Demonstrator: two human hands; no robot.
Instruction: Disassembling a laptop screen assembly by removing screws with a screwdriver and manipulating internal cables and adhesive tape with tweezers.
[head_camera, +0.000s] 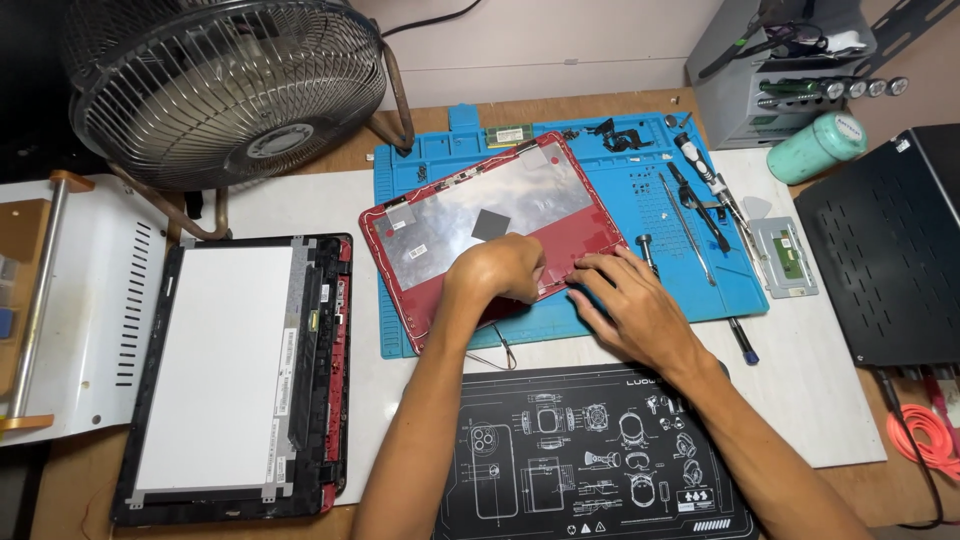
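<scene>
A cluttered wooden bench (60, 480) carries a blue silicone work mat (690, 270) at frame centre. On it lies a red laptop shell lined with silver foil (480, 215); the left hand (497, 270), curled, and the right hand (625, 300), fingers spread, press its lower edge.

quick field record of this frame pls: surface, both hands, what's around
surface: blue silicone work mat on a white desk sheet
left hand: pressing on the near edge of the red laptop shell with silver foil lining
right hand: fingers flat at the shell's near right corner
tools: screwdrivers on the mat's right side
left of mat: detached screen panel in black frame
back left: metal desk fan
near edge: black mat with white diagrams
</scene>
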